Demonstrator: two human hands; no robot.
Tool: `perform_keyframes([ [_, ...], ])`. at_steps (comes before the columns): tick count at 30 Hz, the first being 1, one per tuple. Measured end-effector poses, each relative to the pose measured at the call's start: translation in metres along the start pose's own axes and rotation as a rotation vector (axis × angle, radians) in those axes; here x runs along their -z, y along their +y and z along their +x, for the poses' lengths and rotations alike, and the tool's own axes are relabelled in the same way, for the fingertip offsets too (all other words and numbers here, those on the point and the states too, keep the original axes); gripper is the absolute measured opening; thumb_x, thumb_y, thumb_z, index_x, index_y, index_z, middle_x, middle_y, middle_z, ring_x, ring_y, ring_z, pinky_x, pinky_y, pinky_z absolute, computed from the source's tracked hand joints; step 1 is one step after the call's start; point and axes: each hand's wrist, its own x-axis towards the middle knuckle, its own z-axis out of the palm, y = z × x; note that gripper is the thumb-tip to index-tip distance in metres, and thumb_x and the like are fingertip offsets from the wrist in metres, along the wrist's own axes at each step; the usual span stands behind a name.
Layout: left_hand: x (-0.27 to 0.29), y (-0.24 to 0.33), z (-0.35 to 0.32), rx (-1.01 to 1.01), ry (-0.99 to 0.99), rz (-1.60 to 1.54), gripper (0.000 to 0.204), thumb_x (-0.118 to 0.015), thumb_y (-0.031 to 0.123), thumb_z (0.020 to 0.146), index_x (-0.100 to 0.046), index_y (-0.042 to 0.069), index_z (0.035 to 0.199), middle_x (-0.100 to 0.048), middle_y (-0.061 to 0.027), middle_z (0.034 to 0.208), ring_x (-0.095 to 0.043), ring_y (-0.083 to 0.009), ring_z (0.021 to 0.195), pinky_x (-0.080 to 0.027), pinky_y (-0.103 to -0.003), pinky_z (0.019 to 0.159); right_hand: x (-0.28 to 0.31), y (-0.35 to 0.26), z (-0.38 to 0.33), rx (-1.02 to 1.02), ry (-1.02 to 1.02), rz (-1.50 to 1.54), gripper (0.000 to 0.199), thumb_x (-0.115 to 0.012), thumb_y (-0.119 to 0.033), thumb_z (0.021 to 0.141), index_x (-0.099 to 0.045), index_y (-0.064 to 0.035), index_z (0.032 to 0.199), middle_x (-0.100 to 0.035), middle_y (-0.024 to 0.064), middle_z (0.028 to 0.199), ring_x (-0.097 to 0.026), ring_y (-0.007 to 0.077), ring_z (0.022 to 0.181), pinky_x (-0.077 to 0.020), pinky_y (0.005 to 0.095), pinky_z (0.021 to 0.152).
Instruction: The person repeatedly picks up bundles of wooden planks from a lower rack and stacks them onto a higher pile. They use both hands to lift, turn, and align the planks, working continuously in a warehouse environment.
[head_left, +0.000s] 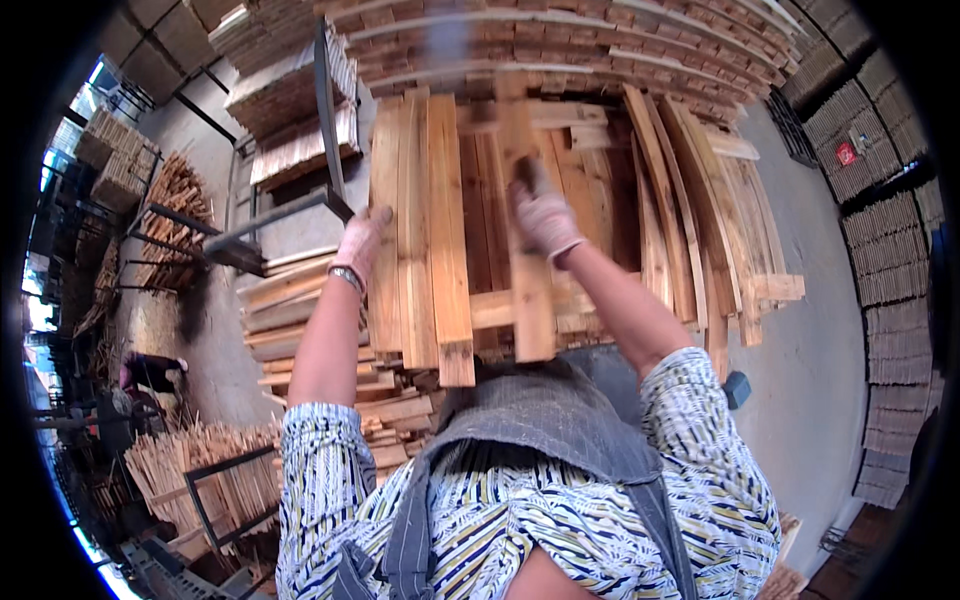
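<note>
Where both hands are busy, a huge lumber stack [560,60] rises past the far side of the grip, with many rows of boards laid one on another. Far to the right of the grip stand tall brown slat stacks [885,230]. Right under both hands is a wide pile of planks [450,220], and most of them run away from the person. Some long, bent planks [690,190] lie to the right of the right hand. Close below the grip is a dark gray apron [560,420], worn over a patterned shirt [700,440]. Well off to the left and lower down is a big bunch of thin wood sticks [200,470]. A black metal frame [327,120] stands up near the left hand, just past it. The loose plank [533,300] is in the right hand [547,215], which is clamped on it, over the middle of the pile. The plank looks blurry at its far end. The left hand [362,242] touches the outer edge of the pile, but I can't tell if its fingers are squeezing. Both hands wear pale gloves. Just below the left glove sits a small dark wristband [347,275].
</note>
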Motion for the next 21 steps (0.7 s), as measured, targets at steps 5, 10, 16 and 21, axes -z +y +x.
perform_keyframes([
  [5,-0.001,-0.004,0.009,-0.006,0.030,0.038,0.054,-0.061,0.034,0.096,-0.052,0.002,0.139,-0.064,-0.0154,0.125,-0.060,-0.0273,0.113,-0.047,-0.039,0.097,0.044,0.000,0.006,-0.078,-0.133,-0.515,0.066,-0.051,-0.045,0.097,-0.032,-0.0166,0.153,-0.042,0.0302,0.145,-0.048,0.0460,0.129,-0.0432,0.0473,0.106],
  [10,-0.011,0.010,0.001,-0.006,0.125,0.154,0.059,-0.063,0.041,0.093,-0.054,0.002,0.137,-0.066,-0.0158,0.122,-0.063,-0.0287,0.108,-0.049,-0.041,0.093,-0.009,-0.070,-0.022,-0.122,-0.194,-0.125,0.094,-0.052,-0.057,0.093,-0.012,0.0003,0.156,-0.035,0.0337,0.150,-0.050,0.0442,0.130,-0.0444,0.0434,0.106],
  [16,-0.001,-0.007,0.016,-0.078,0.110,0.128,0.063,-0.064,0.039,0.091,-0.052,0.000,0.139,-0.065,-0.0161,0.126,-0.062,-0.0259,0.113,-0.047,-0.037,0.097,-0.057,-0.079,-0.037,-0.614,-0.393,0.457,0.077,-0.074,-0.034,0.082,-0.040,0.0036,0.141,-0.060,0.0239,0.131,-0.060,0.0330,0.120,-0.0483,0.0391,0.100],
  [21,0.006,-0.022,0.034,-0.110,0.207,0.260,0.052,-0.060,0.037,0.098,-0.055,0.002,0.136,-0.067,-0.0113,0.118,-0.062,-0.0220,0.104,-0.050,-0.037,0.089,0.001,-0.057,-0.039,-0.418,-0.268,0.243,0.067,-0.068,-0.033,0.083,-0.046,-0.0034,0.139,-0.060,0.0217,0.130,-0.061,0.0343,0.118,-0.0487,0.0420,0.100],
])
